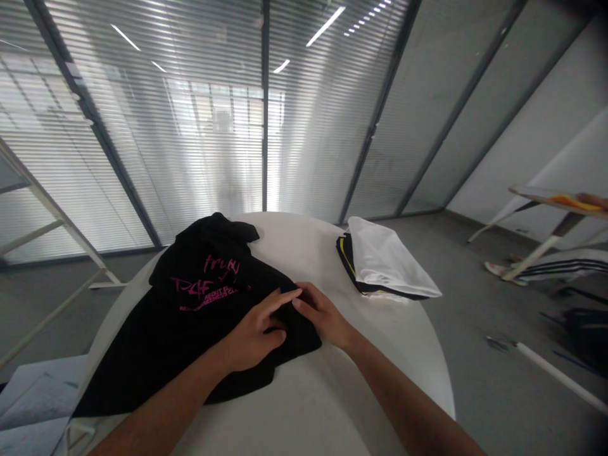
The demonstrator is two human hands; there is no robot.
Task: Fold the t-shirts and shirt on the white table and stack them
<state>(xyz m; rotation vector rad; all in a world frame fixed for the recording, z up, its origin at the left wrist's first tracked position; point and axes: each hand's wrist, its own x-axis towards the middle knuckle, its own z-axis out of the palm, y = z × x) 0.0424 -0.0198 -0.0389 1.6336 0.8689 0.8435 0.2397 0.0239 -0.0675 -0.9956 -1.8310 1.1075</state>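
Note:
A black garment (190, 316) with pink printed lettering lies crumpled on a round white table (380, 342). My left hand (251, 332) rests on its right part, with the fingers and thumb closed on a fold of the cloth. Beside it, my right hand (320, 313) pinches the same fold with its fingertips, and the two hands nearly touch. To the right of my right hand and apart from it lies a folded white garment with black and yellow trim (384, 259).
Sheets of paper (38, 396) lie at lower left beside a white frame (52, 215). On the right, a co-worker's hand (591, 201) rests at a tilted board, and a striped trouser leg (560, 266) shows. A white rod (555, 373) lies on the grey floor.

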